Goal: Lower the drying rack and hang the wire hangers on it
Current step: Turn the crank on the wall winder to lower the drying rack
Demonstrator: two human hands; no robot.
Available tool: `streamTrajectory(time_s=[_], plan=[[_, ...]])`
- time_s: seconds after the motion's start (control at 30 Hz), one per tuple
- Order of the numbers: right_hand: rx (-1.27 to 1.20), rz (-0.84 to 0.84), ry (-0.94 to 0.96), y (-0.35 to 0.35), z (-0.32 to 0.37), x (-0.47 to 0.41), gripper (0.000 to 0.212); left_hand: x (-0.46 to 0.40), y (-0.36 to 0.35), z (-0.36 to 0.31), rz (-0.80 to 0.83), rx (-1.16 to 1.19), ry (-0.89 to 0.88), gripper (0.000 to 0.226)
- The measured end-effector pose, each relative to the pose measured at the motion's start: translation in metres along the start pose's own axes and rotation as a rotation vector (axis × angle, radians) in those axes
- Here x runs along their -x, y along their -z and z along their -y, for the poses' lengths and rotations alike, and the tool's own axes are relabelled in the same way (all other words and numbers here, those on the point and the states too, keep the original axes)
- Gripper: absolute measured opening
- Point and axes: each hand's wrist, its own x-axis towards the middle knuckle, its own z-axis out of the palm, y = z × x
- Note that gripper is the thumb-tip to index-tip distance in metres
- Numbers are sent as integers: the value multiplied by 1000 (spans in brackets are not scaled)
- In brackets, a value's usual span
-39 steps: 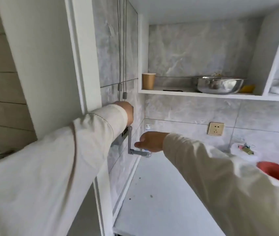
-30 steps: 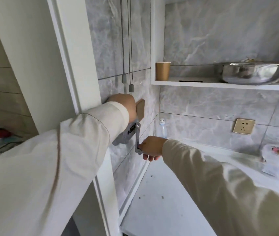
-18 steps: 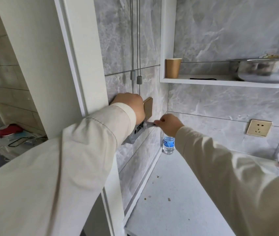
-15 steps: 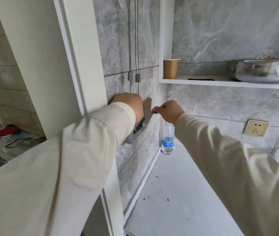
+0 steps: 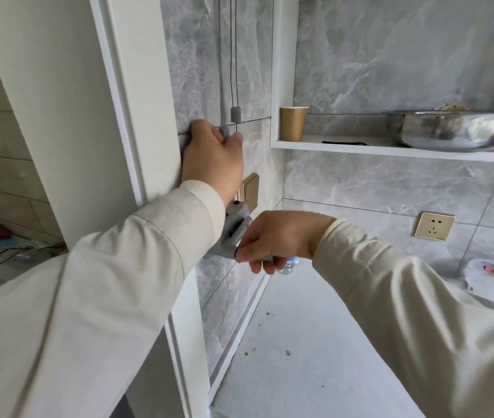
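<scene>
A grey hand winch (image 5: 234, 229) for the drying rack is fixed to the tiled wall. Two thin cables (image 5: 233, 55) run up from it and out of the frame. My right hand (image 5: 275, 239) is closed around the crank handle, which is hidden inside the fist, just right of the winch body. Higher on the wall, my left hand (image 5: 212, 155) has its fingers curled around the left cable's grey stopper (image 5: 224, 131). The other stopper (image 5: 235, 114) hangs free just above. The rack and the wire hangers are out of view.
A gold switch plate (image 5: 250, 191) sits above the winch. On the white shelf (image 5: 390, 148) stand a paper cup (image 5: 293, 123) and a steel bowl (image 5: 450, 129). A water bottle (image 5: 289, 265) peeks out behind my right hand. There is a wall socket (image 5: 434, 226), a grey counter (image 5: 315, 342) and a white door frame (image 5: 125, 116).
My left hand left the winch body and moved up to the cable stopper. My right hand swung the crank from the top of its turn down to the winch's lower right.
</scene>
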Motion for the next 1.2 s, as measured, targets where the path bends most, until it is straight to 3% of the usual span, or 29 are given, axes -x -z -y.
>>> streamTrajectory(time_s=[0.07, 0.1, 0.2, 0.27, 0.37, 0.43, 0.5, 0.57, 0.67, 0.73, 0.8, 0.9, 0.97, 1.03, 1.1, 1.2], plan=[[141, 82, -158, -22, -22, -23, 23, -1, 1, -1, 27, 104, 20, 17], [151, 35, -224, -30, -38, -39, 25, -1, 1, -2, 66, 155, 42, 11], [30, -272, -334, -21, -81, -69, 18, -3, 1, -2, 151, 87, 23, 20], [-134, -382, -349, 5, -89, -75, 23, -5, 0, 2, 141, 19, -29, 21], [-487, -596, -278, 42, -64, -66, 28, -3, 1, 6, 136, 53, -39, 23], [-631, -690, -59, 56, -33, -50, 21, -1, 1, 5, 124, 80, -42, 26], [-604, -628, 147, 54, -5, -27, 22, -1, 1, 3, 108, 85, -39, 26], [-494, -424, 170, 45, 6, -8, 24, -3, 1, 2, 103, 127, -20, 23], [-274, 15, -42, 12, -3, -2, 25, -7, 2, -3, 135, 181, 36, 22], [-83, 131, -212, -19, -26, -20, 29, -8, 3, -4, 168, 190, 61, 22], [62, -44, -338, -29, -60, -51, 34, -7, 3, -5, 192, 193, 68, 22], [71, -468, -406, 7, -86, -77, 37, -6, 3, -6, 193, 207, 70, 23], [-110, -703, -279, 38, -73, -77, 38, -5, 3, -7, 188, 202, 71, 23], [-450, -808, -25, 55, -42, -64, 31, -5, 3, -8, 189, 198, 70, 24], [-624, -686, 157, 55, -11, -39, 28, -5, 2, -6, 187, 195, 64, 23], [-571, -187, 124, 41, 3, -8, 23, -6, 1, -4, 175, 195, 59, 23]])
